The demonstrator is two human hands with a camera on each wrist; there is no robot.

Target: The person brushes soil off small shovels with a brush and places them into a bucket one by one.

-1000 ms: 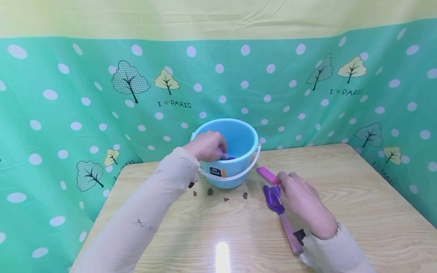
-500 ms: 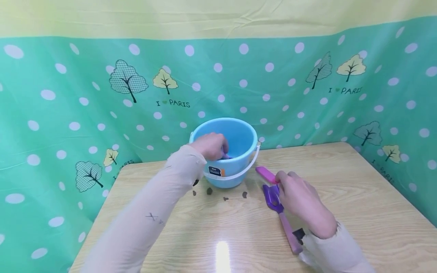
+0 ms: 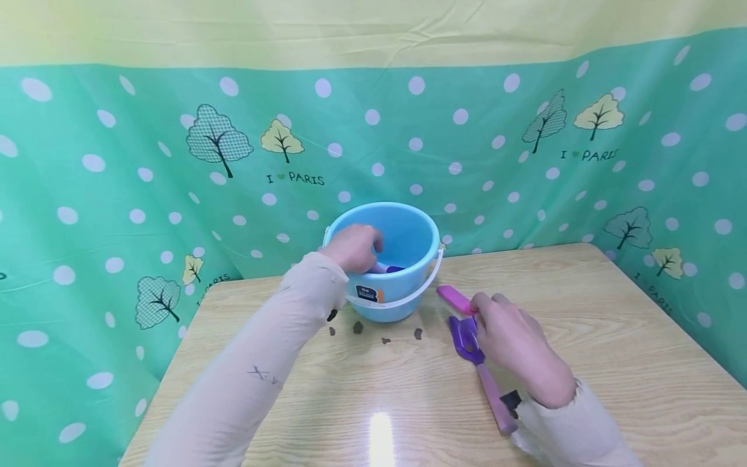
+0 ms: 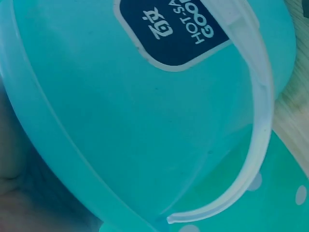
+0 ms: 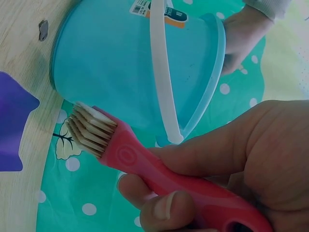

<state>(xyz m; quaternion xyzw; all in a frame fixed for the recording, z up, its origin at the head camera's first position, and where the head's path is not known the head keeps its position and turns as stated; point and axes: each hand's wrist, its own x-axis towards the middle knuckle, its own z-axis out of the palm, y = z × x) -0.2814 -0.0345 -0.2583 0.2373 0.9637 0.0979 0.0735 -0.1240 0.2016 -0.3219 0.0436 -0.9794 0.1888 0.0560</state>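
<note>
In the head view my left hand reaches over the near rim of a light blue bucket. It grips the lilac handle of a tool with a dark purple end, which the bucket wall mostly hides. My right hand holds a pink brush between thumb and fingers, its pale bristles clear in the right wrist view. Below that hand lies a purple toy shovel with a lilac handle on the table. Only part of the left hand shows in the left wrist view, beside the bucket's rim.
Several small dark scraps lie on the wooden table in front of the bucket. The bucket's white handle hangs down at its front. A green dotted curtain stands close behind the table and along its sides.
My left hand has shifted slightly up and left at the bucket, and more of the tool's purple end shows. My right hand and the brush have hardly moved.
</note>
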